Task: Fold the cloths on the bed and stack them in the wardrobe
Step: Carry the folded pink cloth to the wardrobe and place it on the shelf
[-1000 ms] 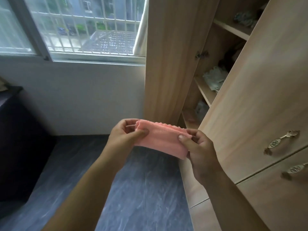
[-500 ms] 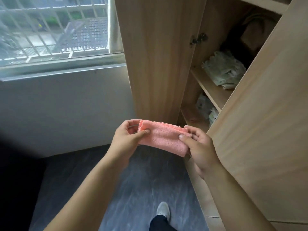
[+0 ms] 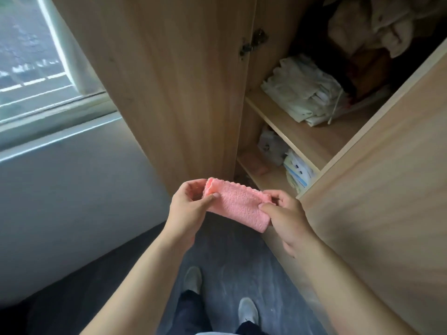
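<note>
Item: folded pink cloth (image 3: 238,206), pinched at either end by my left hand (image 3: 187,209) and right hand (image 3: 286,217), kept flat for stacking in the wardrobe (image 3: 300,139).

The cloth (image 3: 238,205) is hanging between the left hand (image 3: 191,209) and the right hand (image 3: 287,218), each pinching one end, just before the open wardrobe (image 3: 183,93). Inside, a folded pile (image 3: 302,90) is sitting on the upper shelf (image 3: 307,141). The lower shelf (image 3: 266,181) beneath is holding a small folded piece (image 3: 254,162), with a bundle (image 3: 298,171) lying to its right. The window (image 3: 29,68) is lying left of the wardrobe, and the door (image 3: 387,201) is standing at its right.
</note>
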The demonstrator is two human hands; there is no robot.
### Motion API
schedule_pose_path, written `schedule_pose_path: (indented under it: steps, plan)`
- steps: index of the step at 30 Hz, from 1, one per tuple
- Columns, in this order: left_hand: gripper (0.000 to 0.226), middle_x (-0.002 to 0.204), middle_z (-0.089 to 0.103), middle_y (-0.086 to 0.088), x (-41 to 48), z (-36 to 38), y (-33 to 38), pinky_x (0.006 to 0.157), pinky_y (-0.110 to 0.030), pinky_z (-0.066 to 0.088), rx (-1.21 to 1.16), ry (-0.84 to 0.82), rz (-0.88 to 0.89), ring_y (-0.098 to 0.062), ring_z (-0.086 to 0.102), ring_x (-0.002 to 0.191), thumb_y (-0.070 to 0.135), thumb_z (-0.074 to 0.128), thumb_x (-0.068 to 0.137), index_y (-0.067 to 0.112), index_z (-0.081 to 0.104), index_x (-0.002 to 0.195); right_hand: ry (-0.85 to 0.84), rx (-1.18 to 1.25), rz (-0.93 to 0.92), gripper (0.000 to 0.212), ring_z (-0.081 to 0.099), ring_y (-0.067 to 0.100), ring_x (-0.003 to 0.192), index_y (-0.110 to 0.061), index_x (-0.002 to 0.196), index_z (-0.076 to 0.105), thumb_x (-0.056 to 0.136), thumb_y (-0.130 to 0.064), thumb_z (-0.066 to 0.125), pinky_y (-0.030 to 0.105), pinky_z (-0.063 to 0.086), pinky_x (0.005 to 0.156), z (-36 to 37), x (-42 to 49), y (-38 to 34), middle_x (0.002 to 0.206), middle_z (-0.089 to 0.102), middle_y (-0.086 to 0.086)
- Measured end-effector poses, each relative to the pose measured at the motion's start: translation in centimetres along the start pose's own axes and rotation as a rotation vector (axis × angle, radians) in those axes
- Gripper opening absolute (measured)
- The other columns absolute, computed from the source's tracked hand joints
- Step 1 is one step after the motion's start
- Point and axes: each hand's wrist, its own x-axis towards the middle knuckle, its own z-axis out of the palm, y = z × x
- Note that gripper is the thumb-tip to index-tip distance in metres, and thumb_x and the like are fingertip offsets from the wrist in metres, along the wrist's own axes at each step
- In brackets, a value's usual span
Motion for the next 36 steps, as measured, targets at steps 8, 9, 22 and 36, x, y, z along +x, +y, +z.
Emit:
schedule_pose_path:
  steps: [8,9,22,36]
  plan:
    - [0.036,0.106,0.08,0.0,11.0,0.2,0.3,0.101,-0.05,0.057,0.126,-0.219,-0.089,-0.023,0.074,0.107,0.021,0.082,0.072,0.026,0.074,0.107,0.201,-0.046,0.143,0.033,0.062,0.011,0.106,-0.03,0.112,0.059,0.089,-0.006,0.061,0.034,0.055,0.093,3.5,4.5,-0.6,0.11,0.065,-0.009]
    - [0.037,0.106,0.08,0.0,12.1,0.7,0.3,0.101,-0.05,0.057,0.153,-0.244,-0.098,-0.023,0.075,0.106,0.022,0.082,0.071,0.026,0.075,0.107,0.227,-0.063,0.158,0.034,0.062,0.011,0.106,-0.031,0.111,0.058,0.089,-0.006,0.06,0.031,0.054,0.09,3.6,5.1,-0.4,0.11,0.065,-0.009]
    - [0.03,0.101,0.081,0.0,20.8,10.0,-1.2,0.101,-0.047,0.057,0.283,-0.39,-0.148,-0.023,0.075,0.104,0.04,0.086,0.069,0.033,0.081,0.098,0.397,-0.118,0.339,0.023,0.062,0.014,0.092,-0.027,0.099,0.062,0.084,-0.009,0.062,0.027,0.048,0.071,1.5,13.7,2.8,0.096,0.066,-0.007]
    - [0.048,0.118,0.073,-0.016,29.8,14.6,-8.3,0.092,-0.04,0.06,0.123,-0.579,-0.328,-0.031,0.072,0.109,0.0,0.076,0.082,0.008,0.063,0.126,0.573,-0.076,0.456,0.026,0.064,0.017,0.091,-0.028,0.089,0.06,0.086,-0.002,0.06,0.026,0.048,0.07,2.9,21.7,7.3,0.095,0.066,-0.005]
